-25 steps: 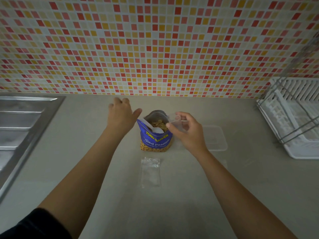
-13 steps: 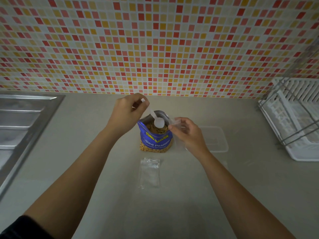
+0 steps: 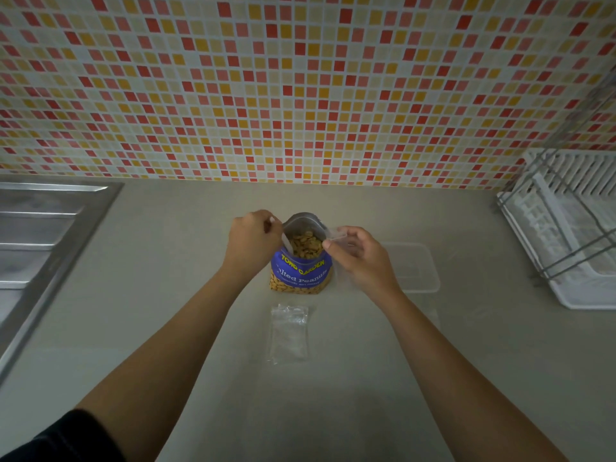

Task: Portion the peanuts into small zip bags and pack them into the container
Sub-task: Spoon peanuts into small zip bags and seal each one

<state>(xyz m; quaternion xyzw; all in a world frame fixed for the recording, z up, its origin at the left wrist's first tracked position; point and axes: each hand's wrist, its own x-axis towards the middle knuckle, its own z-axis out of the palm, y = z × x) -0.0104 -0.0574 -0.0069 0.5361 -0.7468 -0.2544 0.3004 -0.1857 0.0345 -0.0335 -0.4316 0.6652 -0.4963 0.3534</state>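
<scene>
Spoon (image 3: 286, 243), raised a moment ago, is now sunk into the peanut bag (image 3: 301, 270) on the tabletop (image 3: 333, 411), gripped by the left hand (image 3: 255, 241); a zip bag (image 3: 336, 232) is pinched by the right hand (image 3: 360, 256) for filling.

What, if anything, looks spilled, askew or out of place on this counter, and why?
Nothing stands out. The peanut bag stands upright, with no loose peanuts visible on the counter. The left hand holds a spoon in it, the right hand pinches a small zip bag beside it, and the spare zip bags lie flat in front.
</scene>
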